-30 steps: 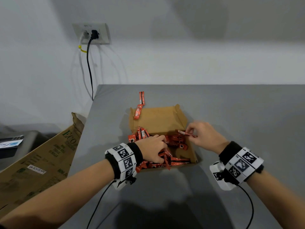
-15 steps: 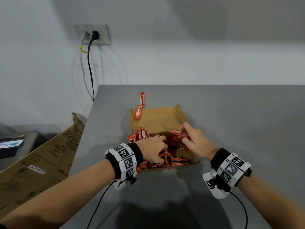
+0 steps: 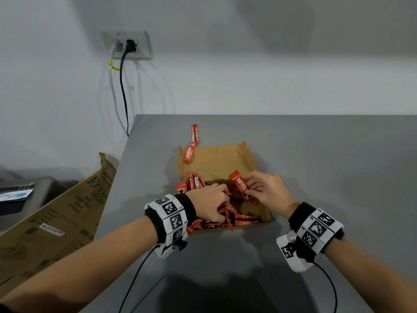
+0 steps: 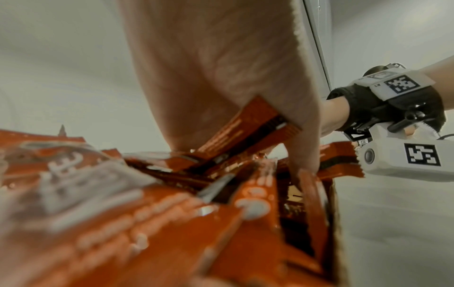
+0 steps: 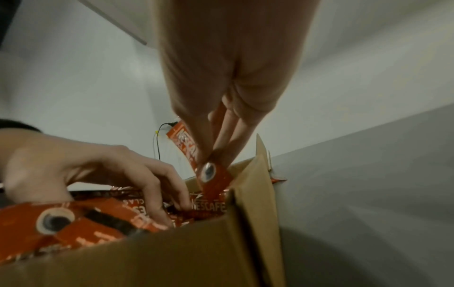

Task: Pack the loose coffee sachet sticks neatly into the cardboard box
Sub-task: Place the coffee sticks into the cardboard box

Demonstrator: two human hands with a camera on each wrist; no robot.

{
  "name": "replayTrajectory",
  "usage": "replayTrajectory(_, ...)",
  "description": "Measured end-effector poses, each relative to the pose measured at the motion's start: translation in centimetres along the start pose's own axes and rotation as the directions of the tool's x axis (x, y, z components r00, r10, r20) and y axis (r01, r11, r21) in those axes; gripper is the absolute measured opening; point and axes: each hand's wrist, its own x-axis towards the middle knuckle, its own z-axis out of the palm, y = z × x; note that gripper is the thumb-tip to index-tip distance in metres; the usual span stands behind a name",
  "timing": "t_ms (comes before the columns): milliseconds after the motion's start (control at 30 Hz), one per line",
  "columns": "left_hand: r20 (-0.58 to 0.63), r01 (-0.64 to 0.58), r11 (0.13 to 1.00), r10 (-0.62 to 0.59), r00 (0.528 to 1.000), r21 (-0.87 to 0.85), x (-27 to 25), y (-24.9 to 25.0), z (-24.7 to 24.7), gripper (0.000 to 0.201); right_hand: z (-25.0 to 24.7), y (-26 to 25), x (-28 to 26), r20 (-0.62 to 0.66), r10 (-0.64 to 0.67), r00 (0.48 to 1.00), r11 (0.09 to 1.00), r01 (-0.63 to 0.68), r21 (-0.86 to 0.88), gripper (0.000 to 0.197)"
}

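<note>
Nearest me, my left hand (image 3: 211,203) rests on the jumbled pile of sachets (image 3: 225,220) at the near end of the cardboard box (image 3: 216,161), fingers curled down among them; I cannot tell whether they grip any. The pile is too tangled for me to count. Just beyond, my right hand (image 3: 268,192) pinches one sachet (image 3: 239,185) between thumb and fingertips, holding it tilted above the box's right side. The one box lies open on the grey table (image 3: 327,166), its far half bare. At its far-left corner, two more sachets: one (image 3: 189,152) lies across the rim, another (image 3: 194,132) just past it on the table. To my left leans one big printed carton (image 3: 56,222). On the wall, one socket plate (image 3: 126,45) holds two plugs.
</note>
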Motion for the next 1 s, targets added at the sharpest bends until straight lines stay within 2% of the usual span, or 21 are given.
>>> replayTrajectory(67,-0.006,0.004,1.000,-0.004,1.000,0.001,0.0,0.1,-0.1,0.043,0.1,0.1,0.0,0.053,0.018,0.998,0.999,-0.016,-0.034,0.017)
replayTrajectory(133,-0.012,0.005,1.000,-0.005,1.000,0.007,0.0,0.2,-0.2,0.043,0.3,0.2,0.0,0.153,0.014,0.988,0.992,0.006,-0.124,0.010)
replayTrajectory(267,-0.013,0.006,1.000,-0.006,1.000,0.008,-0.1,0.1,-0.1,0.046,0.6,-0.2,0.5,0.233,-0.039,0.972,0.906,0.133,-0.401,0.010)
replayTrajectory(367,-0.023,0.006,1.000,-0.006,1.000,-0.003,-0.2,0.0,0.1,0.045,1.2,-0.7,0.6,0.254,-0.037,0.967,0.846,0.165,-0.507,0.019)
replayTrajectory(633,-0.069,-0.023,0.999,0.026,0.997,0.044,-0.2,0.0,0.3,0.040,2.6,-1.4,0.8,0.212,0.033,0.977,0.750,0.116,-0.652,0.019)
replayTrajectory(800,-0.048,-0.016,0.997,0.019,0.999,0.081,-0.3,0.1,0.0,0.039,2.6,-1.4,0.8,0.154,-0.013,0.988,0.742,0.112,-0.661,0.019)
replayTrajectory(900,-0.029,-0.013,0.998,0.015,0.999,0.066,-0.3,0.0,-0.3,0.041,2.5,-1.3,0.8,0.147,-0.058,0.987,0.708,0.144,-0.691,0.020)
replayTrajectory(967,-0.029,-0.012,0.996,0.015,0.999,0.085,-0.2,0.0,-0.3,0.043,2.4,-1.2,0.8,0.118,-0.068,0.991,0.677,0.133,-0.724,0.018)
replayTrajectory(1000,-0.031,-0.012,0.995,0.015,0.999,0.097,-0.2,0.0,-0.2,0.043,2.1,-1.1,0.8,0.093,-0.069,0.993,0.664,0.115,-0.739,0.023)
